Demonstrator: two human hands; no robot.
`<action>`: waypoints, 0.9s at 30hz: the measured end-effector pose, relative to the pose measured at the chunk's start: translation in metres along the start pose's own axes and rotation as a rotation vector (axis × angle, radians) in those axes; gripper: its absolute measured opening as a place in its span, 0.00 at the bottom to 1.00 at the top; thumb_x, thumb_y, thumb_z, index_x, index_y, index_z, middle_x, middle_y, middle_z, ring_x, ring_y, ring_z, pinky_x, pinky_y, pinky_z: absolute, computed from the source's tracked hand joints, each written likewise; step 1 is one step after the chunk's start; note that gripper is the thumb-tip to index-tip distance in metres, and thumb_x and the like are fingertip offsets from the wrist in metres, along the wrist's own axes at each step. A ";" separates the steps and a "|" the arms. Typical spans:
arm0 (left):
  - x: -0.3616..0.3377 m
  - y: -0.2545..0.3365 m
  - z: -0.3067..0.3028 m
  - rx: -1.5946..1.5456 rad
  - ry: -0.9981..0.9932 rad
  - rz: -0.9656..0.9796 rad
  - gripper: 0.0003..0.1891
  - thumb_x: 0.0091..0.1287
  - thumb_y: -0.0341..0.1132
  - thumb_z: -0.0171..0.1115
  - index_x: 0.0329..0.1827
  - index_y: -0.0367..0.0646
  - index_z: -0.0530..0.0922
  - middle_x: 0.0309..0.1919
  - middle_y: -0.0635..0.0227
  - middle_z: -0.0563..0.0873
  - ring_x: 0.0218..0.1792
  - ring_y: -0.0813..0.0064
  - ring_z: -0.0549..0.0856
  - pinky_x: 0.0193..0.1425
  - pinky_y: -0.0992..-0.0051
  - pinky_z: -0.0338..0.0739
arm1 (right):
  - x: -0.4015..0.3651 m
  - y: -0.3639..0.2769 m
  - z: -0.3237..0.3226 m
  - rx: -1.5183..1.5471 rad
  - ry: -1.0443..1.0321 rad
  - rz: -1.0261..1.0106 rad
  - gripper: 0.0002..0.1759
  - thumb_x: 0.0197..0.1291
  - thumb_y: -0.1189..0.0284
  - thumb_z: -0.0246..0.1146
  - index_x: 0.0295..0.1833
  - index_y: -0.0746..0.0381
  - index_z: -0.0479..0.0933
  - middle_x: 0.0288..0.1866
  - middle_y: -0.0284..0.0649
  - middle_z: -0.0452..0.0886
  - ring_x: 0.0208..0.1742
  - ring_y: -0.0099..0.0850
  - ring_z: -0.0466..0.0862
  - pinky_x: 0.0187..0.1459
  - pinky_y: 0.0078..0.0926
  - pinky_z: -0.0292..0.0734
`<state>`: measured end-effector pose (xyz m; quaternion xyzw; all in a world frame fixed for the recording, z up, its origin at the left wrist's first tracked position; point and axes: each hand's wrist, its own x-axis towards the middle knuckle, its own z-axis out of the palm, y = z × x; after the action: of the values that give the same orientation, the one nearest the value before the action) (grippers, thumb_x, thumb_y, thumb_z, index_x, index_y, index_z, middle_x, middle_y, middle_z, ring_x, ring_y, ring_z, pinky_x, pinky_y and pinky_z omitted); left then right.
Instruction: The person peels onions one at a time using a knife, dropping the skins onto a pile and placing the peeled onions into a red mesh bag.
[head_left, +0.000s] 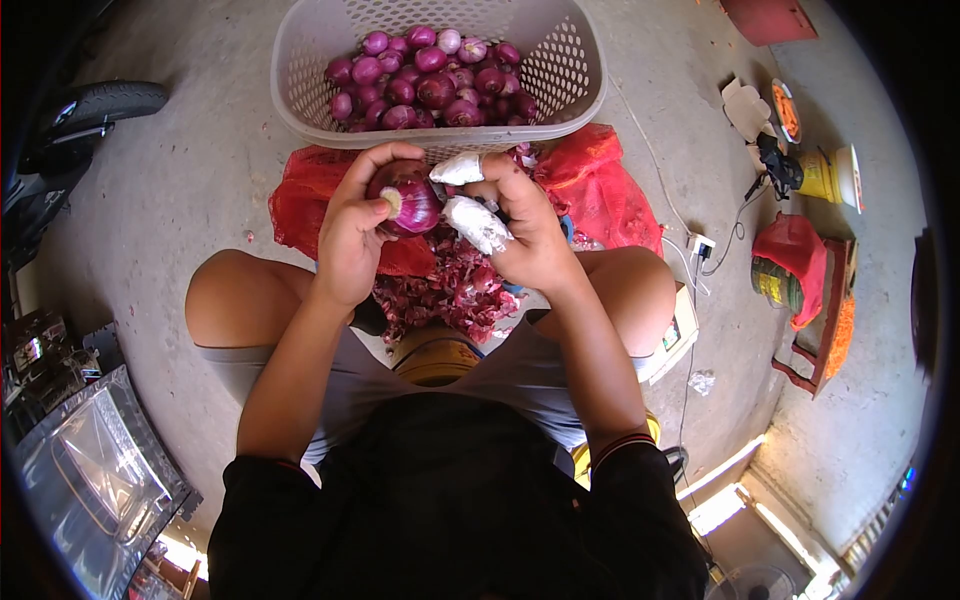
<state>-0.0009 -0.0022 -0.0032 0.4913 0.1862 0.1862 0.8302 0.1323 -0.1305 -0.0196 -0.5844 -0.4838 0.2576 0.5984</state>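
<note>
My left hand (348, 240) is closed around a red onion (416, 208), its pale end facing my thumb. Close to the onion's other side is my right hand (530, 225), with white wrapping on the thumb and a finger. Those fingers are curled, and a small dark thing shows between them, too hidden to name. Below both hands lies a heap of loose onion skins (462, 290). Beyond them a grey plastic basket (290, 75) holds many red onions (435, 90).
Red mesh sacks (610, 190) lie under and beside the basket. On the right are a white power adapter with cables (701, 243), a yellow bucket (818, 175) and a red-covered container (790, 250). A black tyre (110, 105) stands at left.
</note>
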 end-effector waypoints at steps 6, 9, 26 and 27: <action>0.000 -0.001 -0.001 -0.024 -0.010 0.034 0.30 0.56 0.42 0.49 0.61 0.33 0.65 0.53 0.59 0.76 0.56 0.70 0.76 0.64 0.71 0.66 | 0.003 -0.010 0.004 0.168 0.018 0.111 0.19 0.56 0.81 0.62 0.54 0.62 0.69 0.34 0.33 0.78 0.32 0.19 0.76 0.36 0.18 0.70; -0.001 -0.001 -0.004 -0.029 -0.035 0.081 0.31 0.57 0.43 0.49 0.61 0.32 0.64 0.54 0.58 0.76 0.56 0.70 0.76 0.63 0.71 0.66 | 0.003 -0.009 0.003 0.337 0.058 0.212 0.18 0.59 0.79 0.60 0.56 0.61 0.69 0.35 0.31 0.77 0.32 0.16 0.73 0.34 0.14 0.67; 0.000 0.000 0.003 0.015 0.038 0.052 0.28 0.56 0.37 0.44 0.62 0.36 0.66 0.51 0.62 0.76 0.52 0.75 0.78 0.54 0.74 0.74 | 0.002 -0.014 -0.005 -0.064 -0.103 0.089 0.31 0.47 0.83 0.59 0.60 0.62 0.61 0.24 0.38 0.73 0.26 0.29 0.73 0.33 0.26 0.67; 0.000 0.000 0.003 0.013 0.035 0.054 0.28 0.56 0.37 0.44 0.62 0.36 0.66 0.51 0.62 0.76 0.52 0.75 0.78 0.55 0.74 0.74 | 0.002 -0.013 -0.005 -0.067 -0.100 0.071 0.31 0.47 0.82 0.59 0.60 0.62 0.61 0.24 0.38 0.73 0.26 0.30 0.73 0.33 0.26 0.67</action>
<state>0.0011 -0.0046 -0.0019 0.4982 0.1887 0.2160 0.8182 0.1342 -0.1333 -0.0064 -0.6073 -0.5004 0.2913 0.5439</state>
